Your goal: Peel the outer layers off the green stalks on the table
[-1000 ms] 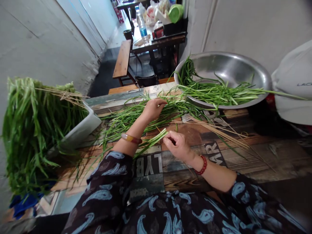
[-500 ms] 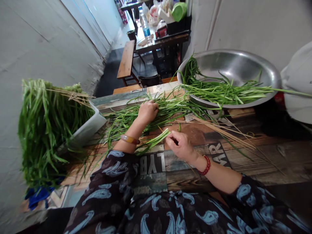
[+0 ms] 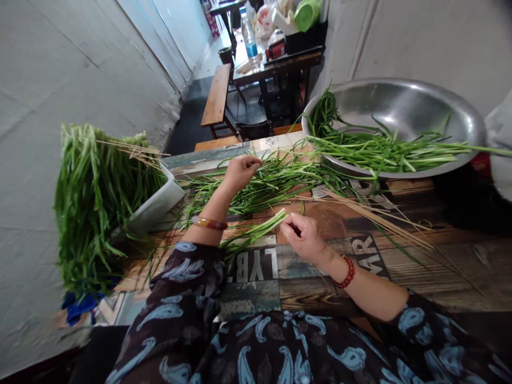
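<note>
My left hand (image 3: pixel 242 173) is over a loose heap of garlic chives (image 3: pixel 276 178) on the table, thumb and fingers pinched together. Whether a stalk is between them is too small to make out. Closer to me, my right hand (image 3: pixel 306 240) is closed on the pale ends of a small bunch of garlic chives (image 3: pixel 262 229), whose green leaves trail left toward my left forearm. Bits of a thin stick show on either side of my right hand; I cannot tell if it is gripped. Several bamboo skewers (image 3: pixel 384 221) lie on the table to the right.
A large steel basin (image 3: pixel 424 101) with more chives stands at the back right. On the left, a white tub (image 3: pixel 162 200) bears a thick row of skewered chives (image 3: pixel 96 208) hanging over its side. Beyond the table (image 3: pixel 312 293) are a wooden bench (image 3: pixel 218 96) and another cluttered table.
My left hand has lifted slightly from the heap, its fingertips now showing in a pinch. My right hand keeps its hold on the small bunch. The whole view has shifted a little.
</note>
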A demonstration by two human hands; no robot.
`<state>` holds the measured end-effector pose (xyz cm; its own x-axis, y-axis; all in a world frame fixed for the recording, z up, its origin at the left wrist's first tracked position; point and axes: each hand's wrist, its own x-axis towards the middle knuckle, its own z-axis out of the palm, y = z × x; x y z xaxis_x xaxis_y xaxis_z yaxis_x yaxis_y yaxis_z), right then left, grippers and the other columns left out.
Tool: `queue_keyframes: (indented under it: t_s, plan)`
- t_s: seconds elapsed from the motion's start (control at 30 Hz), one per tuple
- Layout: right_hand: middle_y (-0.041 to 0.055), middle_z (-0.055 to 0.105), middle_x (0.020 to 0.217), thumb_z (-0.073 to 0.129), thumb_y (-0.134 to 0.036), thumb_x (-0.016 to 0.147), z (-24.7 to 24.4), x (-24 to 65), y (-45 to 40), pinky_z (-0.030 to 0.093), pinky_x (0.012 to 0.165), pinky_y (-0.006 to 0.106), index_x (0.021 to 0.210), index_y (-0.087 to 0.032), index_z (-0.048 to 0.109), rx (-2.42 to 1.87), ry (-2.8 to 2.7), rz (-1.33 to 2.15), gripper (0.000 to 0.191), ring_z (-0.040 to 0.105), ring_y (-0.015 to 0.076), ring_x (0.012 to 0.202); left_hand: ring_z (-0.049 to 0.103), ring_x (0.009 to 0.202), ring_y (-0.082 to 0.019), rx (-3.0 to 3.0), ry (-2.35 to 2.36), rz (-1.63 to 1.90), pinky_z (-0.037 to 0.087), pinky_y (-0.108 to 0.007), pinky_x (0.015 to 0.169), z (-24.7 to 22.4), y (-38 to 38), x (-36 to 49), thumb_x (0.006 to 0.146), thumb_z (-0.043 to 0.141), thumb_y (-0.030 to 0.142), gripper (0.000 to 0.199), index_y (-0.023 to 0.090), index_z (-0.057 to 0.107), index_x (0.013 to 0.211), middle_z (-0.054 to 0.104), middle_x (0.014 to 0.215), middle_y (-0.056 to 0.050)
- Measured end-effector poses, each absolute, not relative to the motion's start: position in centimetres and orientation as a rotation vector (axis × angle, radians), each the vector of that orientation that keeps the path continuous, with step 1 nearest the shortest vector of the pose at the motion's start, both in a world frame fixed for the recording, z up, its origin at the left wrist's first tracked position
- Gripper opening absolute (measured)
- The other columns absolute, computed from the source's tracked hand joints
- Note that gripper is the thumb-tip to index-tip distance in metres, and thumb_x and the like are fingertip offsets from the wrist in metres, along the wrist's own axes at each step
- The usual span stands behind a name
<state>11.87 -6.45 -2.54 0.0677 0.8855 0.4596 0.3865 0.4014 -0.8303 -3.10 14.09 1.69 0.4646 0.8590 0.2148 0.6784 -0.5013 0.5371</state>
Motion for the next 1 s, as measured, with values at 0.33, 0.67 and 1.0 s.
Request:
queue_keyframes:
  t_s: [0.33, 0.67, 1.0]
  plan:
    - [-0.0038, 0.052, 0.055, 0.05, -0.018, 0.086, -2.6, 12.0, -6.3, 0.036, 0.052, 0.022, 0.067, -0.02, 0.055, -1.215, -1.533, 0.542, 0.02, 0.047, 0.0098, 0.05, 0.066, 0.099, -0.022, 2.356, 1.505, 0.441, 0.049, -0.031, 0.092, -0.9, 17.9, 2.4, 0.087, 0.057, 0.022, 0.036, 0.014, 0.07, 0.12, 0.074, 0.111, -0.011]
    - [-0.0041, 0.053, 0.055, 0.05, -0.015, 0.085, -2.5, 11.9, -6.2, 0.036, 0.053, 0.022, 0.067, -0.021, 0.054, -1.192, -1.524, 0.554, 0.019, 0.046, 0.0097, 0.05, 0.065, 0.096, -0.025, 2.347, 1.589, 0.402, 0.049, -0.033, 0.09, -2.4, 18.0, 2.2, 0.079, 0.064, 0.022, 0.017, 0.019, 0.077, 0.09, 0.073, 0.099, -0.009]
    - [-0.0033, 0.053, 0.056, 0.05, -0.02, 0.086, -2.5, 12.0, -6.1, 0.036, 0.053, 0.023, 0.066, -0.021, 0.054, -1.226, -1.524, 0.555, 0.02, 0.047, 0.0104, 0.051, 0.057, 0.116, -0.034, 2.333, 1.468, 0.552, 0.041, -0.046, 0.103, -2.6, 16.8, 4.3, 0.074, 0.07, 0.02, 0.031, 0.017, 0.072, 0.105, 0.069, 0.116, -0.016]
